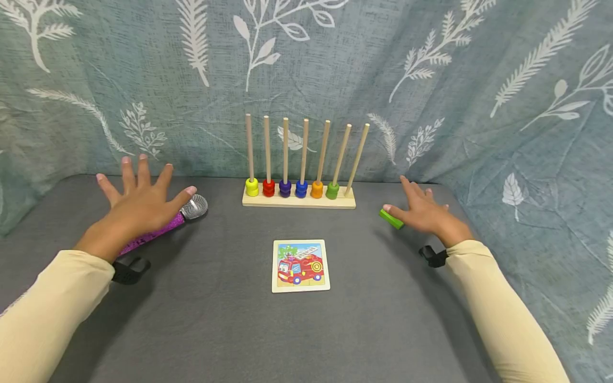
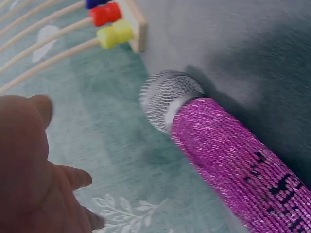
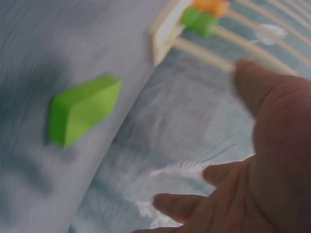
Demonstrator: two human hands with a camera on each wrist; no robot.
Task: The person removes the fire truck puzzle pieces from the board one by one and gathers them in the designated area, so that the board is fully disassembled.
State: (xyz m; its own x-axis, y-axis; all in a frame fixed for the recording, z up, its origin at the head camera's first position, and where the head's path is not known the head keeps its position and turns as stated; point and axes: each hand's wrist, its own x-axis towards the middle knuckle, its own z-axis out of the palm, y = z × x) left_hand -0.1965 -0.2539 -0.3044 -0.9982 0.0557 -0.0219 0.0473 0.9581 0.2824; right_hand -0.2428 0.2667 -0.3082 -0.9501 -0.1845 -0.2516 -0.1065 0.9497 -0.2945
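Note:
With fingers spread, my left hand (image 1: 139, 205) hovers over a microphone (image 2: 233, 155) that has a purple sequined handle and a silver mesh head. The hand hides part of the handle in the head view. On the right, my right hand (image 1: 423, 210) is held above the table beside a bright green block (image 3: 85, 109), fingers extended and holding nothing. Between the hands lies a square fire-truck puzzle (image 1: 300, 266) in a pale frame. Behind it stands a wooden peg rack (image 1: 299, 203) with upright rods and coloured beads at the bottom of most of them.
The grey table (image 1: 215, 330) ends at a teal curtain (image 1: 306, 64) with white leaf prints, close behind the peg rack. The rack's tall rods (image 1: 286, 149) stick up near that back edge. The rightmost rod (image 1: 358, 159) carries no bead.

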